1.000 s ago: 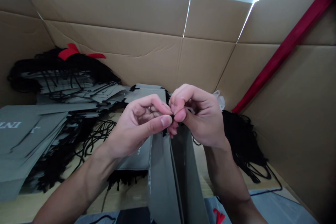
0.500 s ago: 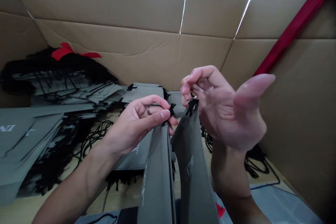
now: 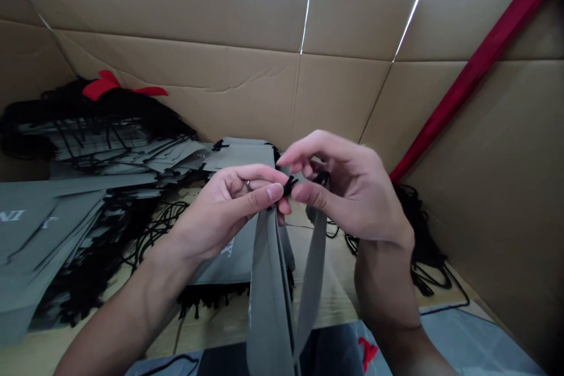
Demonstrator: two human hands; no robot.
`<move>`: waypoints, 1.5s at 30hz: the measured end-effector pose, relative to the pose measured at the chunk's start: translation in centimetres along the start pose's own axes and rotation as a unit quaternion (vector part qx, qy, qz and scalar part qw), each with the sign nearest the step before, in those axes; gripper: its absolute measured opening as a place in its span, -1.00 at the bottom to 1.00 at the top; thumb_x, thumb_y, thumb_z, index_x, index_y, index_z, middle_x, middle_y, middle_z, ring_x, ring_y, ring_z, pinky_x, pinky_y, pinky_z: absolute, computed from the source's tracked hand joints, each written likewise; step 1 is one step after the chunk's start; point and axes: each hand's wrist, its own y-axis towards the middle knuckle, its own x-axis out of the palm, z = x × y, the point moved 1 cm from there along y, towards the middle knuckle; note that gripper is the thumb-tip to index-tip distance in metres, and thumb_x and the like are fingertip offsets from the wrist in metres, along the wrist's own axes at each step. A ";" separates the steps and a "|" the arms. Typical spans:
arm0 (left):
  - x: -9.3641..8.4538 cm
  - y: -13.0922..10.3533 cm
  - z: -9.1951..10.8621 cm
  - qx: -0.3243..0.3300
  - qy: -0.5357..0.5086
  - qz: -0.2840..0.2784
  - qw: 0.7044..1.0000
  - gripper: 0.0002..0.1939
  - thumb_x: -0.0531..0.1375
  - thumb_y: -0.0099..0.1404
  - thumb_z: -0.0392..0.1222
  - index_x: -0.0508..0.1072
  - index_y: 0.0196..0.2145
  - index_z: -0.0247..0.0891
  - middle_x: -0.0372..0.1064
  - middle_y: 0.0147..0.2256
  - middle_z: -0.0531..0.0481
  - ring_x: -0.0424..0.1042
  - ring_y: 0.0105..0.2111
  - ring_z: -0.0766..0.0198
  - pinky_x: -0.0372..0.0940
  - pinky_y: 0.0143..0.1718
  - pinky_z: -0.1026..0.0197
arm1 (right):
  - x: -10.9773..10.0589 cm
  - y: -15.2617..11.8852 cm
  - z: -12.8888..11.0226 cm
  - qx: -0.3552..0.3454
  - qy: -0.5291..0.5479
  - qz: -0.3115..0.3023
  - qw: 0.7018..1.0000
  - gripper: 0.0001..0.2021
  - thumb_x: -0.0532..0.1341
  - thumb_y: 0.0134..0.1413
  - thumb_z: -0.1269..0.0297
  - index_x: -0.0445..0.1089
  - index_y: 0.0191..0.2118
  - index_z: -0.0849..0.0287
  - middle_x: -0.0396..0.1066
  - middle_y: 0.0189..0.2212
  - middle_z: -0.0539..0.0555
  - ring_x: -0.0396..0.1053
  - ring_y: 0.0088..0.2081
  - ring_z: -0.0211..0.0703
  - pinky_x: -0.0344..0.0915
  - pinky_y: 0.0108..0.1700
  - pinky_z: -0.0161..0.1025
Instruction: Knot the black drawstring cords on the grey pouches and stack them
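Note:
My left hand (image 3: pixel 233 194) is closed, pinching the knotted black cord end (image 3: pixel 289 185) of a grey drawstring bag (image 3: pixel 267 282) between thumb and index finger. The bag hangs edge-on below, with more grey fabric layers beside it. My right hand (image 3: pixel 352 188) curls in from the right. Its thumb tip is close to that knot, touching or nearly so, and its index finger arches above, apart from the thumb. A second grey bag (image 3: pixel 314 270) hangs from the right hand's other fingers, its black corded corner (image 3: pixel 323 178) partly hidden behind them.
Piles of grey bags (image 3: pixel 26 247) with black cords lie at left, a red strip (image 3: pixel 103 85) on top. Another stack (image 3: pixel 240 155) stands behind my hands. Cardboard walls (image 3: pixel 185 88) enclose the space; a red band (image 3: pixel 467 76) slants down the right. Loose black cords (image 3: pixel 423 235) lie at right.
My right hand has turned from palm up with the thumb spread to thumb in, moving left toward the knot. Its bag swung along and narrowed. The left hand keeps its pinch.

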 end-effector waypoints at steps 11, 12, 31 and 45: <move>0.3 -0.8 0.9 -0.002 0.078 0.011 0.997 -0.72 0.63 0.34 0.01 0.78 -0.25 -0.26 0.55 -0.45 0.01 0.43 -0.47 0.42 0.36 -0.41 0.45 | 0.7 0.9 1.9 -0.114 0.031 0.012 0.993 -0.82 0.67 0.19 0.18 0.82 -0.16 0.08 0.67 -0.34 0.04 0.53 -0.40 -0.27 0.42 -0.42 -0.32; 0.3 -0.9 0.9 0.002 0.084 0.011 0.996 -0.73 0.62 0.35 0.01 0.78 -0.25 -0.24 0.55 -0.44 0.02 0.43 -0.47 0.42 0.36 -0.41 0.46 | 0.9 0.9 1.9 -0.119 0.030 0.020 0.992 -0.83 0.68 0.18 0.18 0.82 -0.18 0.09 0.67 -0.36 0.03 0.51 -0.41 -0.27 0.41 -0.42 -0.32; 1.6 -2.3 0.2 0.282 0.371 0.129 0.875 -0.98 0.48 0.49 -0.22 0.76 -0.15 -0.17 0.67 -0.34 0.04 0.53 -0.40 0.31 0.40 -0.34 0.27 | 2.4 0.7 1.9 -0.092 0.088 0.036 0.991 -0.73 0.63 0.26 0.12 0.65 -0.32 0.15 0.57 -0.39 0.00 0.45 -0.39 -0.26 0.35 -0.37 -0.29; 1.1 -1.9 1.3 0.214 0.237 0.054 0.946 -0.87 0.50 0.25 -0.42 0.73 -0.27 -0.25 0.57 -0.45 0.08 0.47 -0.48 0.39 0.39 -0.45 0.42 | 4.6 0.6 2.0 -0.101 0.171 0.063 0.978 -0.80 0.57 0.35 0.27 0.63 -0.30 0.14 0.57 -0.36 -0.01 0.52 -0.34 -0.23 0.49 -0.28 -0.26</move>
